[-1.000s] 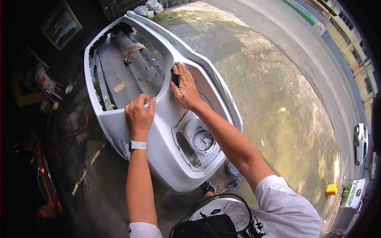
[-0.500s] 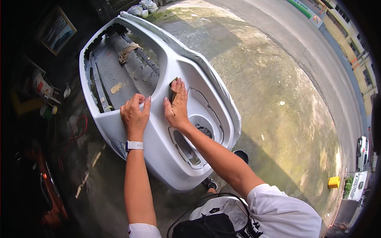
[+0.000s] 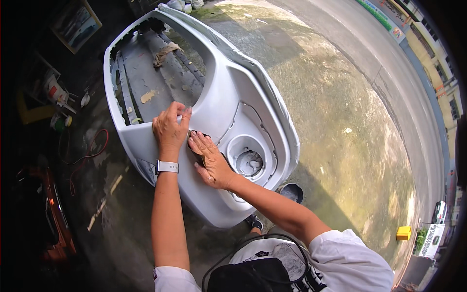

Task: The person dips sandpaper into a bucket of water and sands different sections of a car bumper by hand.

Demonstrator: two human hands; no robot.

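A light grey car bumper (image 3: 206, 207) stands in front of me, with a large grille opening on its far left and a round lamp recess (image 3: 249, 158) on its right. My left hand (image 3: 170, 132) grips the near edge of the grille opening, fingers bent over the rim. Beside it, my right hand (image 3: 212, 164) lies on the bumper's face with its fingers stretched together. Under those fingers is a dark folded piece that looks like sandpaper (image 3: 190, 145), mostly hidden by the hand.
A crumpled tan rag (image 3: 165, 53) hangs inside the grille opening. A dark bowl (image 3: 292, 192) sits on the concrete beside the bumper's right end. On the left lies a red hose (image 3: 101, 145); a yellow container (image 3: 403, 233) stands far right, near the road.
My right hand has slid along the bumper toward me with the sandpaper, away from the upper recess edge and closer to my left hand. The left hand keeps its grip.
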